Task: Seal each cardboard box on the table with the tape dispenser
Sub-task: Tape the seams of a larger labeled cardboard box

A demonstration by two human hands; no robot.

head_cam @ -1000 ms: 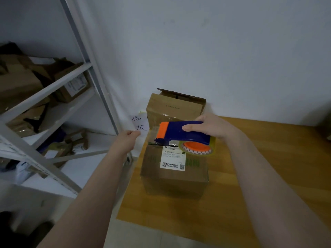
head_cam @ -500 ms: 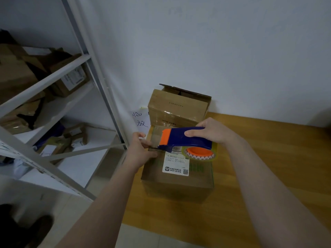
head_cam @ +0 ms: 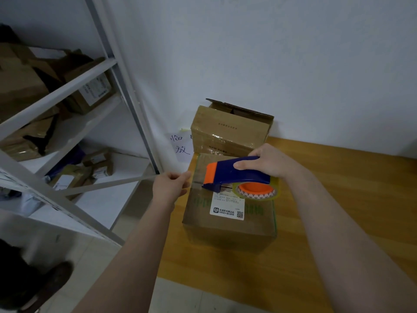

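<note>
right hand (head_cam: 268, 163) gripping tape dispenser (head_cam: 237, 175) atop near box (head_cam: 225, 224), left hand (head_cam: 169, 187) pinching tape end (head_cam: 196, 177) at box edge

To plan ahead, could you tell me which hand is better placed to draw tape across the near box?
Right: the right hand grips the tape dispenser over the near box; the left hand only pinches the tape end.

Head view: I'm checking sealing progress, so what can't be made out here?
Top seam of front box: head view, covered by tape dispenser and right hand.
Contents of rear box: hidden behind its own front wall.
Print on shipping label: too small.
End of tape: hidden inside left hand.
</note>
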